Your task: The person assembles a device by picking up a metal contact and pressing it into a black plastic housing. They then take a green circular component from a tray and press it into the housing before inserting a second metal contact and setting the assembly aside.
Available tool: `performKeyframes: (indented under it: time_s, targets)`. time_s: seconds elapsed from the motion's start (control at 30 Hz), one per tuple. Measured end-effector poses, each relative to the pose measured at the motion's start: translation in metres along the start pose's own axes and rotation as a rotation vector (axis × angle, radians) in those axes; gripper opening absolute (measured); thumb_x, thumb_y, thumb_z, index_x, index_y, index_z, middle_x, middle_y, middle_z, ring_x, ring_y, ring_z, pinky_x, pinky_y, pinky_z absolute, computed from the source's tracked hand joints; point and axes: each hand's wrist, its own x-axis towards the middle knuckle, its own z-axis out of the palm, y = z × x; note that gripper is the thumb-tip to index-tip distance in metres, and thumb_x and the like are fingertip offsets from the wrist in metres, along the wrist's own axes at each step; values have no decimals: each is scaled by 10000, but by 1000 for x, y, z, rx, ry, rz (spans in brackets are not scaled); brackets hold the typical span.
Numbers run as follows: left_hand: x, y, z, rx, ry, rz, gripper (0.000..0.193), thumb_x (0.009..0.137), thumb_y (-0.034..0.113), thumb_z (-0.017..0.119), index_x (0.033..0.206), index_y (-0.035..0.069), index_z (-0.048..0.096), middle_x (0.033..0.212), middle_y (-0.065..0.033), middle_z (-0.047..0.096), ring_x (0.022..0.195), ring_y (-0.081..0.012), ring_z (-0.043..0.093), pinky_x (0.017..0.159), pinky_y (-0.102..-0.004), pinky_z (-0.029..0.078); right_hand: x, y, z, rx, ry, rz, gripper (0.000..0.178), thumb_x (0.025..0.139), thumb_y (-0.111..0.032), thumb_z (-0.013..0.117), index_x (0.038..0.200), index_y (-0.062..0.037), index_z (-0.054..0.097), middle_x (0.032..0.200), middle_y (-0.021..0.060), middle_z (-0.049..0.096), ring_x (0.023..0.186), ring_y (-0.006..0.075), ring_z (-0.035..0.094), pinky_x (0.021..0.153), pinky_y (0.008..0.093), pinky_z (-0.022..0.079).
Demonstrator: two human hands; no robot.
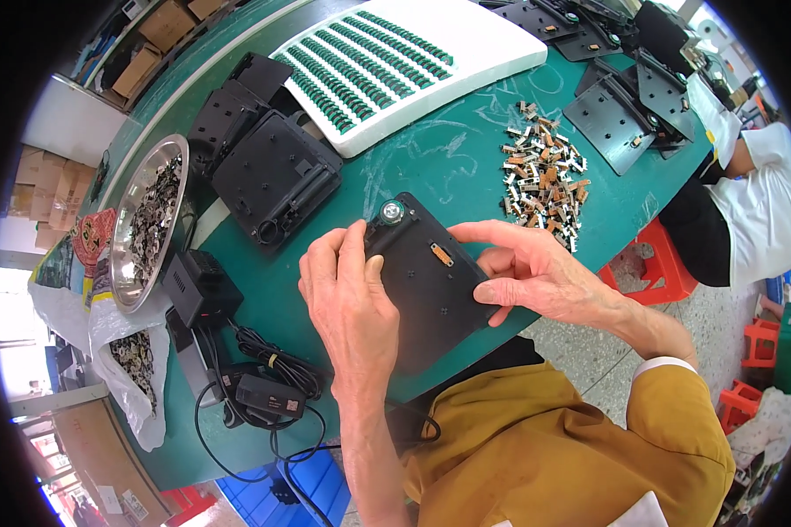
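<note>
A flat black plastic panel point(419, 307) is tilted over the near edge of the green table. At its top corner sits a round clear lens with a green rim point(391, 212). A small brown slide switch point(441, 255) lies in a slot on its face. My left hand point(350, 307) grips the panel's left side, fingertips bunched beside the lens; what lies under those fingertips is hidden. On the other side, my right hand point(540, 274) holds the right edge, thumb on the face and index finger along the top.
Loose slide switches point(543, 176) lie heaped beyond my right hand. A white foam tray point(492, 53) bears rows of green-rimmed parts. Black panels point(277, 176) are stacked left, others point(611, 123) far right. A metal bowl point(181, 189) of small parts, cables point(277, 362) and a seated person point(769, 198) flank the table.
</note>
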Motion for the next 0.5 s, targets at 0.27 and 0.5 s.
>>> performKeyframes:
  time_s: [0.27, 0.5]
  targets:
    - [5, 13, -6, -216, 78, -51, 352, 904, 40, 639, 1250, -22, 621, 1165, -162, 620, 1082, -326, 606, 941, -402, 481, -5, 9, -16, 101, -1, -43, 581, 912, -124, 644, 1449, -8, 455, 920, 40, 626, 727, 136, 680, 625, 249, 507]
    - [0, 5, -3, -309, 248, -83, 475, 1035, 367, 543, 1293, -27, 602, 1176, -142, 612, 1078, -267, 599, 944, -382, 471, -28, -23, -43, 144, 118, -205, 500, 914, -72, 611, 1390, 41, 507, 943, 16, 618, 820, 69, 596, 675, 243, 575]
